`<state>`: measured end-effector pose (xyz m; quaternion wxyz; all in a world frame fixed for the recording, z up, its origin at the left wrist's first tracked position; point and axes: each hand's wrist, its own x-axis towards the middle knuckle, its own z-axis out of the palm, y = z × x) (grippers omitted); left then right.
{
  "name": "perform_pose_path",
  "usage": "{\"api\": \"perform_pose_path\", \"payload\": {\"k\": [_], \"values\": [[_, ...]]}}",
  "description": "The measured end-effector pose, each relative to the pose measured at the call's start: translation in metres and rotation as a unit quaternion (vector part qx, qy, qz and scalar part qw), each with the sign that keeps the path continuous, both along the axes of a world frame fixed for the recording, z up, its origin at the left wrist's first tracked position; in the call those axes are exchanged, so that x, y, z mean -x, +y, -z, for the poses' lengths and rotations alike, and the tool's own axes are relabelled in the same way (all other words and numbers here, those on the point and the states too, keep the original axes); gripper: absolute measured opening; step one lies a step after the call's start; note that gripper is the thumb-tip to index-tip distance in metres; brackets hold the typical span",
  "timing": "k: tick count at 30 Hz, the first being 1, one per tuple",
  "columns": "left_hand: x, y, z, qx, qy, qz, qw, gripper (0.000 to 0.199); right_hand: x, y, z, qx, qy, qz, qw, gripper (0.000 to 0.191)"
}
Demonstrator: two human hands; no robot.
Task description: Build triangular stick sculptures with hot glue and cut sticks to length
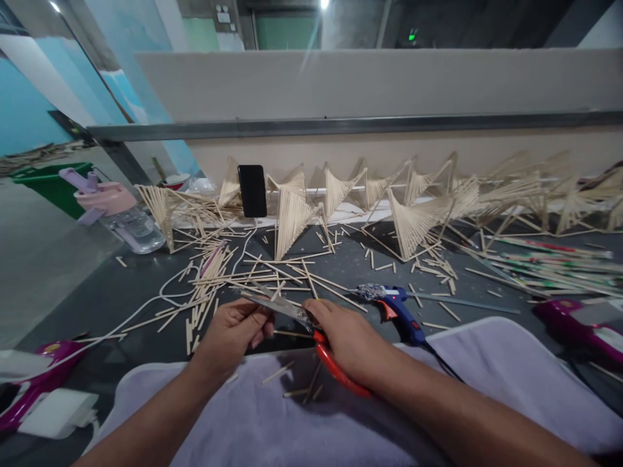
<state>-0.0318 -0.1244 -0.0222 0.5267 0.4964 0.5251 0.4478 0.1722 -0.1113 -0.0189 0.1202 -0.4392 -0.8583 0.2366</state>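
Note:
Red-handled scissors (335,366) are held in my right hand (343,334), their blades pointing left. My left hand (237,329) is closed in a pinch beside the blade tips, on what looks like a thin wooden stick (252,297). Just beyond both hands, loose wooden sticks (302,275) lie across the dark table (335,259). Several short cut pieces (277,373) rest on the lilac towel (302,428) below my hands. A blue glue gun (406,314) lies to the right of my right hand.
Fan-shaped stick structures (292,220) line the back, with a black phone (252,191) among them. A bottle (126,217) stands at left. Purple power strips (46,376) and a white cable (146,301) lie leftward; another purple device (574,324) and more sticks (549,259) are at right.

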Motion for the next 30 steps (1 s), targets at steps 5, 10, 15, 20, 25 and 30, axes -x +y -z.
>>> {"api": "perform_pose_path", "payload": {"k": [5,10,15,20,25,30], "values": [[0.001,-0.004,0.000,-0.088,0.182,-0.017,0.979,0.022,-0.001,-0.002,-0.001,0.006,0.014,0.006,1.000,0.043],[-0.002,-0.007,-0.006,-0.193,0.311,-0.045,0.930,0.025,0.000,-0.001,0.003,0.002,0.007,0.014,1.000,0.040],[-0.004,-0.003,-0.002,-0.135,0.268,-0.029,0.954,0.024,0.001,0.002,0.010,-0.006,-0.020,0.008,1.000,0.038],[-0.001,-0.002,0.005,-0.078,0.177,-0.023,0.981,0.022,0.004,0.003,0.010,-0.019,-0.028,0.021,0.999,0.037],[0.001,-0.002,0.005,-0.039,0.035,-0.029,0.998,0.018,0.001,0.001,0.001,-0.027,0.029,-0.001,0.999,0.040],[0.002,0.003,0.003,-0.023,-0.058,-0.007,0.998,0.016,-0.006,0.002,-0.008,0.025,0.079,-0.031,0.996,0.042]]}}
